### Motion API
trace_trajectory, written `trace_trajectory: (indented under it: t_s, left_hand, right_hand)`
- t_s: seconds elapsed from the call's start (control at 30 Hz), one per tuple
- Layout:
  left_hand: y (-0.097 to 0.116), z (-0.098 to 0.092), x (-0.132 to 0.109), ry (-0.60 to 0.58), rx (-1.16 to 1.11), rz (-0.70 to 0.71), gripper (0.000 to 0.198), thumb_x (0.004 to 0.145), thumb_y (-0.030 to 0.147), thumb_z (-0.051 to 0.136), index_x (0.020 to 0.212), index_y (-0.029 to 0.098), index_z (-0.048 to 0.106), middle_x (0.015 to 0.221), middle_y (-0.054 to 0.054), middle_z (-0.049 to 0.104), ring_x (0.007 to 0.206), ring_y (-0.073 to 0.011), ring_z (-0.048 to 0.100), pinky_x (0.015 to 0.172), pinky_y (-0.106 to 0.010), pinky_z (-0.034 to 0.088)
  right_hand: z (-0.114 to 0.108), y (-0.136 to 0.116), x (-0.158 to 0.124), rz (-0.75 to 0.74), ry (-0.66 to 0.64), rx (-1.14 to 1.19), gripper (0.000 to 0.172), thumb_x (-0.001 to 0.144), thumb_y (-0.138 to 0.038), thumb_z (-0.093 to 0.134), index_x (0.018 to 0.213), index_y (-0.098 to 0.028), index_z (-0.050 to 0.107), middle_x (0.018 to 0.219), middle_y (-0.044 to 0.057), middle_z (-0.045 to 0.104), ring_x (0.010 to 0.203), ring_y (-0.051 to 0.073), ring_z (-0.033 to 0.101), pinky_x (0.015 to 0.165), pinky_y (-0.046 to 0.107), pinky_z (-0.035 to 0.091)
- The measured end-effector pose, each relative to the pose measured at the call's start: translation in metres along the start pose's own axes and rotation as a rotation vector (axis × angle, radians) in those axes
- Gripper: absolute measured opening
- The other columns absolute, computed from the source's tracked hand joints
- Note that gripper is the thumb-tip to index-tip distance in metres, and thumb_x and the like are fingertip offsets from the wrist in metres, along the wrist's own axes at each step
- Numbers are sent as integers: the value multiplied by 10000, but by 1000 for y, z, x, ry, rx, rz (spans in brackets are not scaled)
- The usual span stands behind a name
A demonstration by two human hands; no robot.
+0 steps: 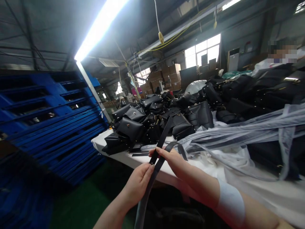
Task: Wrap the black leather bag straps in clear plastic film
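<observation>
A long black strap [164, 133] runs between my two hands, in front of the table edge. My left hand [140, 178] is closed on its lower end, thumb on top near a small hole or stud. Just above and to the right, my right hand [168, 156] pinches the same strap between thumb and fingers. One part of the strap points up toward the bags; another loops over my right hand, and a length hangs below my left hand. Past the hands, many black handbags [130, 127] with small metal fittings lie heaped on the table.
A white-covered table [105, 140] carries the bags and bundled translucent plastic wrapping [250, 133] at the right. Stacked blue pallets [54, 127] stand at the left beside a green floor [81, 197]. Cardboard boxes [172, 76] are piled behind. A person [282, 52] is at the far right.
</observation>
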State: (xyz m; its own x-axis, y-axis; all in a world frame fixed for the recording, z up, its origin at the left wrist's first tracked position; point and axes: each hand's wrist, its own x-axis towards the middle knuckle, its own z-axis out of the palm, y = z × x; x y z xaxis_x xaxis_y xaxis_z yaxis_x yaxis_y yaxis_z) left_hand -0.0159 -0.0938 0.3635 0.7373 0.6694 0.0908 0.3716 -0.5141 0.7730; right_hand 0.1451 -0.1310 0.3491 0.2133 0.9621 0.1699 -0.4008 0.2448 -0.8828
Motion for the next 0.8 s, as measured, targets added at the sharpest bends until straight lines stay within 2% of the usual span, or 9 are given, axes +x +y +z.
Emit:
trace_trajectory:
  t_s: [0.13,0.27,0.37,0.5,0.57,0.7,0.8]
  left_hand:
    - [-10,20,-7,-34,1,-37,471,953,500,387,691,166,590,685,-14,549,640,-151,506,608,-249,400]
    - [-17,35,-7,-8,40,-19,472,965,459,372,697,165,625,726,-40,596,705,-176,548,681,-273,424]
    - [-20,42,-5,0,36,-6,454,971,442,367,722,168,629,763,-48,621,747,-188,568,721,-284,432]
    - [-21,49,-5,-28,30,-7,450,974,444,362,717,173,612,812,-52,626,752,-183,571,706,-274,433]
    - [-21,52,-5,-42,33,-10,449,973,444,366,706,175,609,810,-49,624,731,-174,565,678,-263,426]
    - [-27,63,-5,-20,-8,-60,433,962,443,380,670,183,566,675,-24,584,621,-157,544,591,-250,404]
    - [-36,69,-7,8,-27,-80,419,954,446,394,668,184,554,660,-23,572,600,-149,528,556,-243,393]
  right_hand:
    - [-14,20,-14,111,52,12,378,731,-522,698,805,-158,767,844,74,729,853,223,645,877,362,461]
    - [-19,46,-23,213,-24,50,392,738,-521,685,841,-152,765,807,60,715,786,201,627,805,336,466]
    - [-23,56,-25,257,-45,73,389,710,-516,719,865,-162,762,798,48,709,747,189,619,753,317,464]
    - [-34,51,-24,187,112,57,376,725,-501,714,888,-166,763,873,58,716,811,185,623,781,297,459]
    - [-39,49,-25,175,150,15,377,742,-501,699,878,-155,765,862,61,711,791,174,613,757,283,454]
    - [-40,57,-32,276,7,39,419,730,-530,697,879,-143,755,686,25,652,572,127,535,574,258,412]
    - [-42,67,-38,292,-41,59,439,717,-554,704,864,-141,739,658,12,627,557,117,514,556,248,400]
